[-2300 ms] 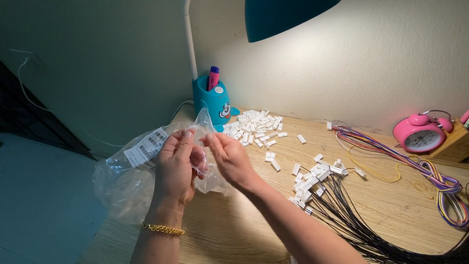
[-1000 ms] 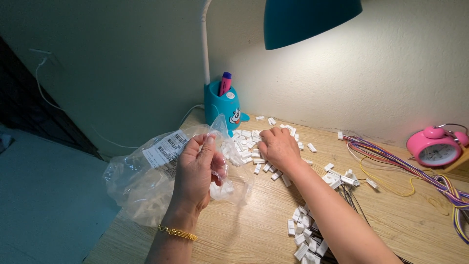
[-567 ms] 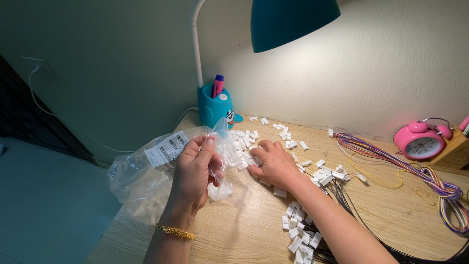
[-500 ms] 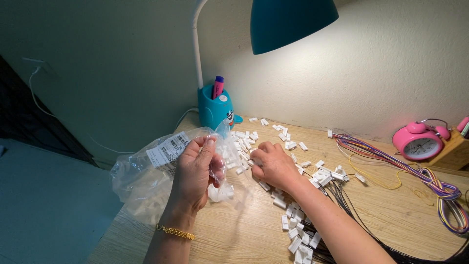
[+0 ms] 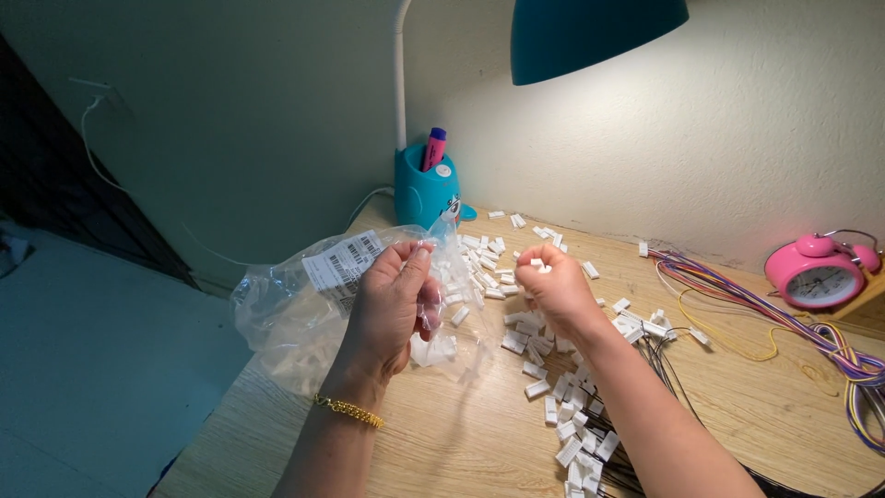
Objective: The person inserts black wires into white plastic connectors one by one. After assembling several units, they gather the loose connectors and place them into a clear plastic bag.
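My left hand [image 5: 392, 304] pinches the mouth of a clear plastic bag [image 5: 295, 314] that bears a white barcode label and holds a few small white plastic connectors. My right hand [image 5: 551, 288] is lifted just above the desk with its fingers closed on small white connectors [image 5: 536, 266]. Several more white connectors [image 5: 516, 327] lie scattered on the wooden desk [image 5: 461, 443] between and beyond both hands.
A teal desk lamp base with a pen holder [image 5: 426, 192] stands at the back, its shade [image 5: 595, 32] overhead. A pink alarm clock [image 5: 819, 277] sits far right. Coloured wires [image 5: 784, 314] and a bundle of black wires [image 5: 664, 369] lie right of my right arm.
My right hand left the bag, reached into the scattered connectors, closed on some and has risen back toward the bag. My left hand kept holding the bag's mouth.
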